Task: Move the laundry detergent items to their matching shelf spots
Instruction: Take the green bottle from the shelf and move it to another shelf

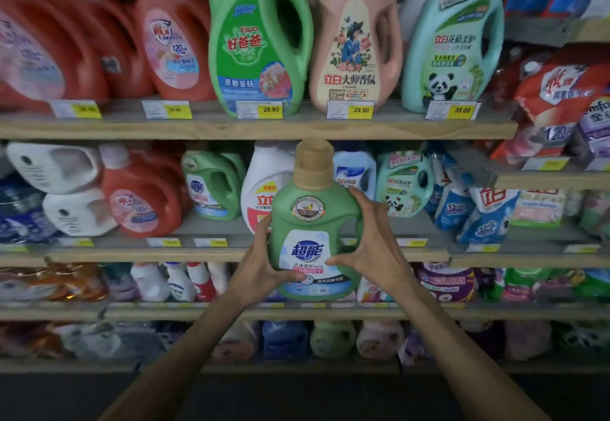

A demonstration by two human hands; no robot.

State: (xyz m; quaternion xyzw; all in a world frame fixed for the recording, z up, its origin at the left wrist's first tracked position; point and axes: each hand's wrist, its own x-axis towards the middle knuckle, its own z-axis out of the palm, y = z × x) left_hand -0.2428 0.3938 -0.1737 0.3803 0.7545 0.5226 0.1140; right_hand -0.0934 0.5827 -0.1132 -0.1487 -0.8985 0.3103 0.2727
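Observation:
A green detergent bottle (313, 222) with a tan cap and a blue and white label stands upright in the air in front of the second shelf (204, 252). My left hand (260, 265) grips its lower left side, thumb across the label. My right hand (369, 245) grips its right side by the handle, thumb on the label. On the second shelf, to the left, stand similar green bottles (214, 183) with the same blue logo. A white bottle (264, 186) stands right behind the held one.
The top shelf (257, 128) carries red jugs (171, 38), a large green jug (257, 38), a pink bottle (356, 47) and a mint bottle (452, 51). Refill bags (478, 209) fill the right side. Lower shelves hold several small bottles and packs.

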